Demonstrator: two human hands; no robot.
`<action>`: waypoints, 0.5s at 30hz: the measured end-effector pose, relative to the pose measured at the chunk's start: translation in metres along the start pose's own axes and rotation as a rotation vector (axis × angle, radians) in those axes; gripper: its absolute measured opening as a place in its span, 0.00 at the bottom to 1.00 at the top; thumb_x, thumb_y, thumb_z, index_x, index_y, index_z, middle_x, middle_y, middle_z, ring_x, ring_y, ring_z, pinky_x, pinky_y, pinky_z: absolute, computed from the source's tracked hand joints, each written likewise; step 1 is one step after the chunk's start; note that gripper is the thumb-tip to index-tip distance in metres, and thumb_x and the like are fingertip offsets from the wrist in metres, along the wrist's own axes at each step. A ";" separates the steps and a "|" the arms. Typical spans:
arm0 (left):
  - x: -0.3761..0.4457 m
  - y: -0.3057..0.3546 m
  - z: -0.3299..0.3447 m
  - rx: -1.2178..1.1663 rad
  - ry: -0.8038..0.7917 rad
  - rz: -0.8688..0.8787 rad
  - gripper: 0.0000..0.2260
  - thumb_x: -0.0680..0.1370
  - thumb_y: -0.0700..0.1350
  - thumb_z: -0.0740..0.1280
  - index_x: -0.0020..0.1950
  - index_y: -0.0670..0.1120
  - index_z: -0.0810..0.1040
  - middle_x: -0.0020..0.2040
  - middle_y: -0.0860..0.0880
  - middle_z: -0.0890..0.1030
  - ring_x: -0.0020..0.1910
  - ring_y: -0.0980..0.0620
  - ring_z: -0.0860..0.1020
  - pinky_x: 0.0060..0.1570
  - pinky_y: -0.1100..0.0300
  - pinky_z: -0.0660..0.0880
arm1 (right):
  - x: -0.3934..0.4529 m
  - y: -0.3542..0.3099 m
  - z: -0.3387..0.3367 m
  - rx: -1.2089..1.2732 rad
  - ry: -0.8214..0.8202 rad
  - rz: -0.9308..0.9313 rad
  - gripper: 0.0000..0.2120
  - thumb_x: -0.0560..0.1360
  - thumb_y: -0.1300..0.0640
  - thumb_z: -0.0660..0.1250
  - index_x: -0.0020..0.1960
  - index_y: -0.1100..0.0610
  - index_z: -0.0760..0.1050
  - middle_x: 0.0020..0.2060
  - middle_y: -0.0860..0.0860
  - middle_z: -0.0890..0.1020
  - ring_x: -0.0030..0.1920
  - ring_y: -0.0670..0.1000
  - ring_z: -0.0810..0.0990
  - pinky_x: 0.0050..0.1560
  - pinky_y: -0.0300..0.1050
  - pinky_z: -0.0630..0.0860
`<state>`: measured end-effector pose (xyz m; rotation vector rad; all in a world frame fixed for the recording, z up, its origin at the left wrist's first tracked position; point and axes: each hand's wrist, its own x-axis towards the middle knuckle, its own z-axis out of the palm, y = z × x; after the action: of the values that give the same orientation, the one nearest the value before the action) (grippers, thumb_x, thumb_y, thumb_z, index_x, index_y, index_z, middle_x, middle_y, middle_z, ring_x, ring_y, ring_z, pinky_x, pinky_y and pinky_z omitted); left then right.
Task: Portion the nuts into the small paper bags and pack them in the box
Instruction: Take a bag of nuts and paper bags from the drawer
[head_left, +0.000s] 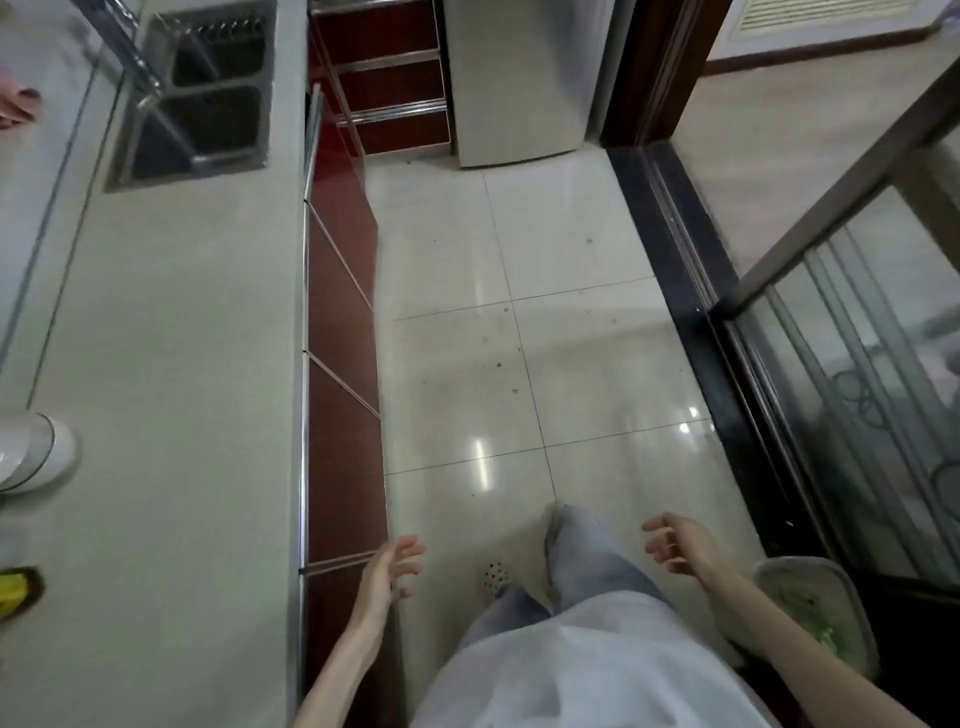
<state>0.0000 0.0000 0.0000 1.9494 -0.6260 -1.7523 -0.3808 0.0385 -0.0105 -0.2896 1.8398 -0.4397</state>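
Room: kitchen aisle with a glossy tiled floor (519, 364), a long pale countertop (171, 364) running along the nine o'clock side, and a sliding glass door (852, 364) at three o'clock.
Counter: held a double steel sink (208, 93) at eleven o'clock, a white container (36, 452) at nine o'clock, and a yellow object (15, 590) at eight o'clock, too cropped to identify.
Left hand (389, 571): hung beside the counter edge at six o'clock, fingers loosely spread and gripping nothing.
Right hand (675, 545): hung at five o'clock, fingers loosely curled around nothing.
Task things: no nuts, paper bags or box were in view; where they lay could not be told.
Step judged: walking to fetch or reach the supplies, with portioning apparently not yet begun.
Doing it well: both hands were free, so gathering bags, nuts and box together onto the bare counter stretch would have suited; watching the bin (815, 608) at four o'clock was wise.
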 end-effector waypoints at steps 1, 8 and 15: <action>0.005 0.007 0.000 0.022 -0.004 0.017 0.14 0.83 0.46 0.54 0.56 0.44 0.78 0.52 0.46 0.82 0.46 0.50 0.78 0.40 0.56 0.70 | 0.003 0.002 0.000 -0.004 0.010 0.020 0.16 0.79 0.58 0.52 0.50 0.63 0.77 0.34 0.58 0.78 0.31 0.52 0.72 0.31 0.41 0.66; 0.062 0.082 0.004 0.117 0.001 0.047 0.14 0.83 0.44 0.53 0.58 0.41 0.76 0.49 0.45 0.81 0.41 0.51 0.76 0.36 0.58 0.68 | 0.026 -0.012 0.004 -0.049 0.074 0.181 0.12 0.79 0.61 0.53 0.47 0.62 0.74 0.31 0.57 0.75 0.29 0.52 0.70 0.31 0.40 0.62; 0.121 0.164 0.016 0.138 0.011 0.084 0.14 0.84 0.42 0.53 0.60 0.39 0.75 0.53 0.41 0.80 0.43 0.50 0.76 0.38 0.57 0.70 | 0.080 -0.075 0.002 -0.106 0.049 0.208 0.12 0.78 0.61 0.56 0.49 0.65 0.76 0.32 0.59 0.78 0.31 0.54 0.72 0.33 0.41 0.65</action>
<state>-0.0107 -0.2039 0.0008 1.9911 -0.8325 -1.6860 -0.4045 -0.0619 -0.0468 -0.1583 1.9208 -0.2077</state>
